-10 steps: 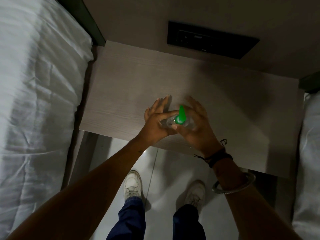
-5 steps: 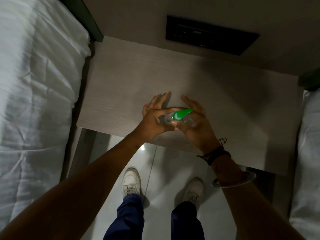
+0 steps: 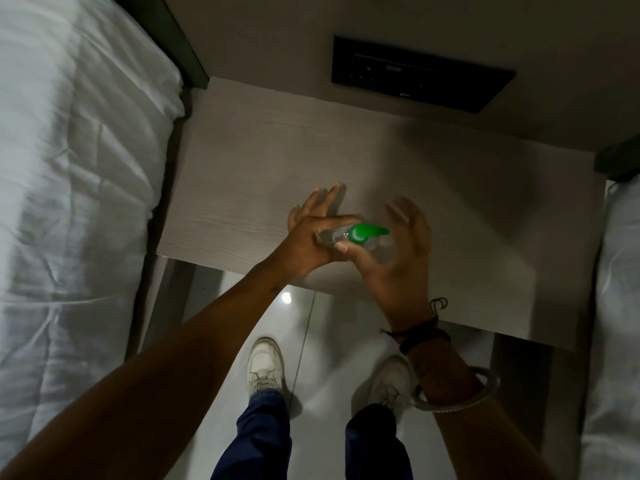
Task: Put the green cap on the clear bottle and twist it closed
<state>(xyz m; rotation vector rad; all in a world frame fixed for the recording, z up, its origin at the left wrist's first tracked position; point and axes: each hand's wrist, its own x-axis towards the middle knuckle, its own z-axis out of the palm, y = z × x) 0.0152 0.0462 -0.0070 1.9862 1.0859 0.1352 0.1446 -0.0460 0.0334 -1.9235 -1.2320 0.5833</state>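
A small clear bottle (image 3: 373, 244) stands over the near part of the pale wooden bedside table (image 3: 242, 174). A green cap (image 3: 363, 233) sits on its top, with its pointed nozzle aimed to the right. My left hand (image 3: 310, 237) grips the bottle from the left with thumb and forefinger, its other fingers stretched out. My right hand (image 3: 398, 261) cups the bottle's right side with its fingers spread away from the cap. Only its thumb tip touches, just below the cap. Most of the bottle's body is hidden by my hands.
A bed with white sheets (image 3: 69, 202) runs along the left, and another white bed edge (image 3: 616, 306) lies at the right. A black wall panel (image 3: 419, 76) sits behind the table. My shoes (image 3: 265, 367) stand on the glossy floor below the table's front edge.
The cap's nozzle has turned from pointing away from me to pointing right. My right fingers, closed around the cap before, have spread open off it. Both hands shifted slightly right.
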